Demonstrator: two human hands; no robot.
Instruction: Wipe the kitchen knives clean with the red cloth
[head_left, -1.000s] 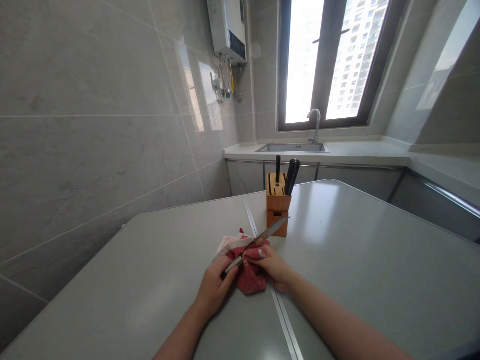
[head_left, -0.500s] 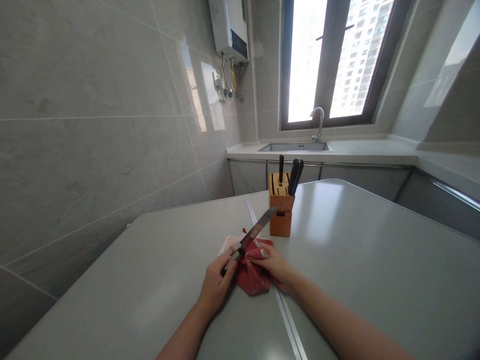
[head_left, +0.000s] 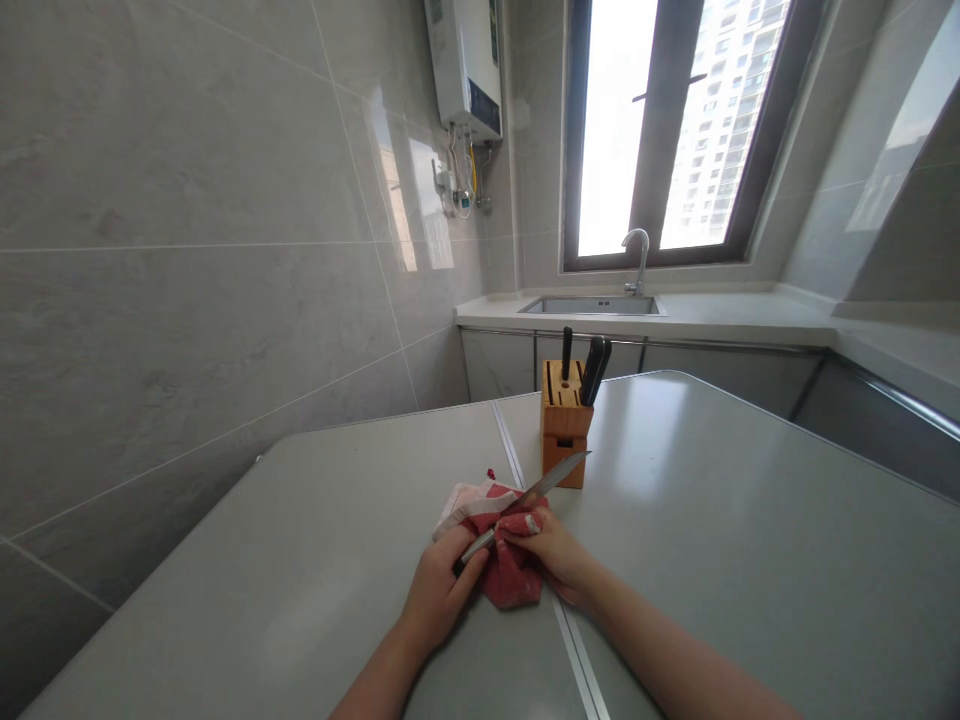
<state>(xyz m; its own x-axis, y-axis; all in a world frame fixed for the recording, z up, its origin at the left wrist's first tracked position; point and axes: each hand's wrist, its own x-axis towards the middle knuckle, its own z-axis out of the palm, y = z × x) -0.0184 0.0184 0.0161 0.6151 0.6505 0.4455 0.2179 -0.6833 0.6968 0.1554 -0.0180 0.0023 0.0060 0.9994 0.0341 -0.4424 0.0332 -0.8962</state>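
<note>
Left hand (head_left: pixel 441 588) holds a knife (head_left: pixel 546 482) over pale table (head_left: pixel 330 530), window (head_left: pixel 616 130) beyond.

Grey tiled walls (head_left: pixel 187 350), bright window (head_left: pixel 615 130)

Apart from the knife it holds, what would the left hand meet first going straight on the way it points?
Probably the red-and-white cloth, bunched just ahead of the left hand along the knife. The right hand, gripping that cloth, seems next, though depth is hard to judge.
</note>
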